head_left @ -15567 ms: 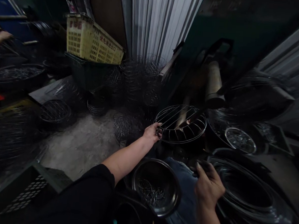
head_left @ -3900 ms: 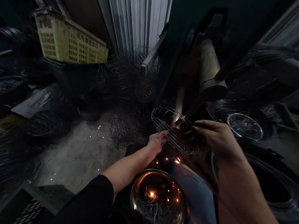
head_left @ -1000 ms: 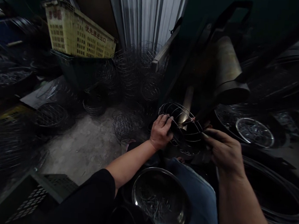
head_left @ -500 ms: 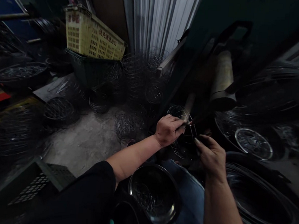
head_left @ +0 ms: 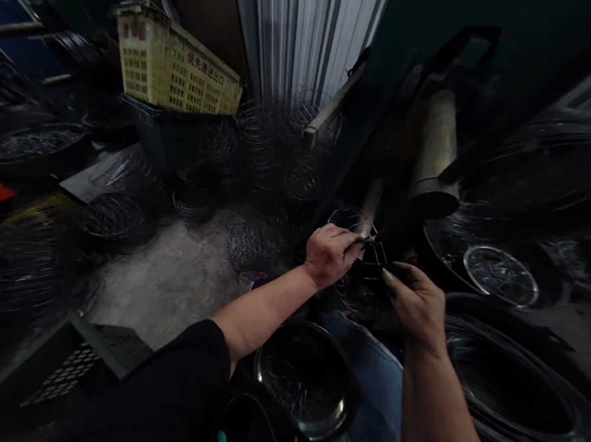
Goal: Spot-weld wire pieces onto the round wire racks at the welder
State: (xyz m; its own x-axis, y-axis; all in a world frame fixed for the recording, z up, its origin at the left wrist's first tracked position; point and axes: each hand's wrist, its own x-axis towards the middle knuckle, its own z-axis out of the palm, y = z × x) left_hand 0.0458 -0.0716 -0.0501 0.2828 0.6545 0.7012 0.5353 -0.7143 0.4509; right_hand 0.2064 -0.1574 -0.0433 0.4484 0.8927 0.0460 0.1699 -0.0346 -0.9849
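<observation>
A round wire frame (head_left: pixel 372 270) made of thin metal rods is between my hands, near the machine's metal arm (head_left: pixel 371 202). My left hand (head_left: pixel 331 253) is closed, its thumb and fingers pinching the frame's left side. On the right, my right hand (head_left: pixel 415 298) pinches the frame's edge between thumb and forefinger. The far part of the frame curves behind my left fingers. Close to my left fingertips, the frame touches or nearly touches a dark machine tip; the exact contact is too dark to tell.
A metal bowl (head_left: pixel 306 382) with short wire pieces sits by my lap. A thick cylinder (head_left: pixel 437 149) projects above my right hand. Wire coils (head_left: pixel 515 388) lie at right. Stacked wire baskets (head_left: pixel 246 245), a yellow crate (head_left: pixel 179 67) and a green crate (head_left: pixel 81 361) are at left.
The camera view has shifted slightly. Both hands still grip the wire frame, which appears turned a little between them.
</observation>
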